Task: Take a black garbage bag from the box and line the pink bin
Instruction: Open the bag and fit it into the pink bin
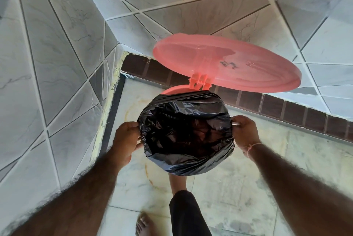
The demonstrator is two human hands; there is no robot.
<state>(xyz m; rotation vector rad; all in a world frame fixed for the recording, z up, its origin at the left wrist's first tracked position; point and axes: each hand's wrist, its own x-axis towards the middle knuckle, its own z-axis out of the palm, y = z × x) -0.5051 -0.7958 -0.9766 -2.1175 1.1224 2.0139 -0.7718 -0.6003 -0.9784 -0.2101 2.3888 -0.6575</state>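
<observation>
The pink bin (172,89) stands in a tiled floor corner with its round pink lid (225,60) raised behind it. A black garbage bag (186,132) sits inside it, its edge folded over the rim all round, so only a sliver of pink rim shows at the back. My left hand (127,140) pinches the bag's edge on the left side. On the right side my right hand (245,132) grips the bag's edge. The box is out of view.
Grey tiled walls close in on the left and behind the bin, with a dark brown tile strip (277,107) at the base. One leg (189,212) reaches under the bin's front; a bare foot (145,224) stands on the pale floor.
</observation>
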